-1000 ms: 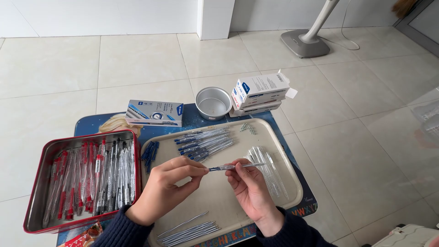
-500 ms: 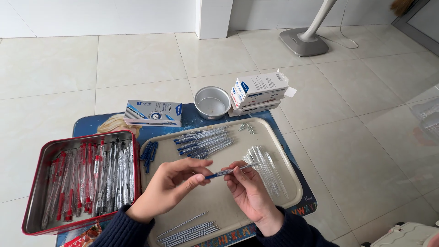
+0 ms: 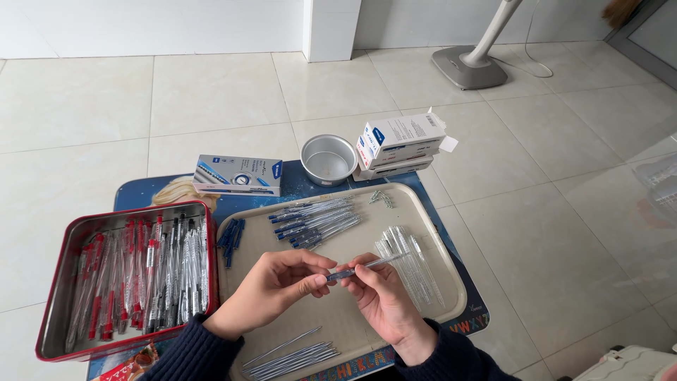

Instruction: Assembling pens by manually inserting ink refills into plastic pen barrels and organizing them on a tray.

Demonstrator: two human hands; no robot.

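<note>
- Head cam looks down at two bare hands over a beige tray (image 3: 451,296), which sits on a low printed bench (image 3: 289,187) on a tiled floor.
- L hand (image 3: 271,286): fingers closed around one end of a clear pen (image 3: 363,267) w/ a dark blue tip, held approx. level above the tray's middle.
- R hand (image 3: 384,300): fingertips pinch the same pen from below, just beside the L hand; thumbs nearly touching.
- On tray, far side: bunch of assembled blue pens (image 3: 314,219); blue caps (image 3: 231,240) near the left rim; small metal springs (image 3: 382,199) near the far rim.
- Right of the hands: pile of clear pen barrels (image 3: 412,264).
- Near edge of tray: thin refills (image 3: 293,353) in a bundle.
- Left of tray, touching it: red tin (image 3: 53,331) full of red and black pens.
- Beyond tray: flat blue-grey pen box (image 3: 238,175), empty round metal bowl (image 3: 328,159), stack of white boxes (image 3: 398,144).
- Far back on floor: fan base (image 3: 469,67).
</note>
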